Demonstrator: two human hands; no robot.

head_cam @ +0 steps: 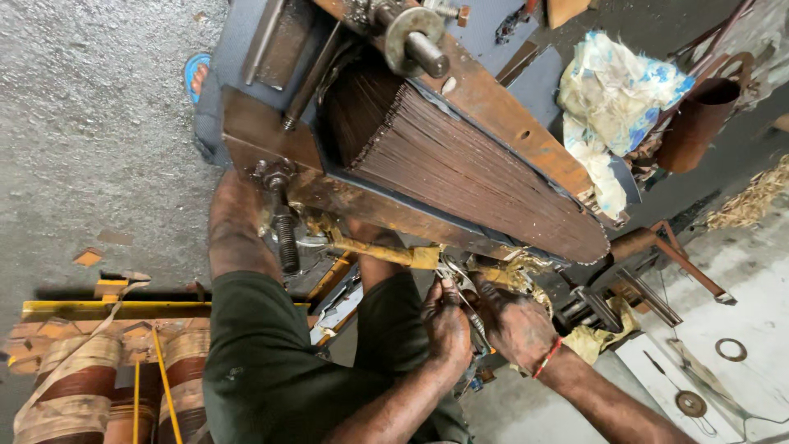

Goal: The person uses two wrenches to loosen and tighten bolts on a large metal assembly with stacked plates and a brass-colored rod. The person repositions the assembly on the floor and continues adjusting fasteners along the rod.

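Grey concrete floor is lying under you, scattered with parts. Your left hand (pixel 448 322) and right hand (pixel 516 322) are closing together on a thin metal tool (pixel 470 311), held between them just under the rusty laminated core (pixel 460 160). Just above your knuckles, yellowed taped leads (pixel 386 251) are running along the frame. Beyond your right hand, crumpled cloth (pixel 612 99) is resting; left of your left hand, wound coils (pixel 82 386) are sitting.
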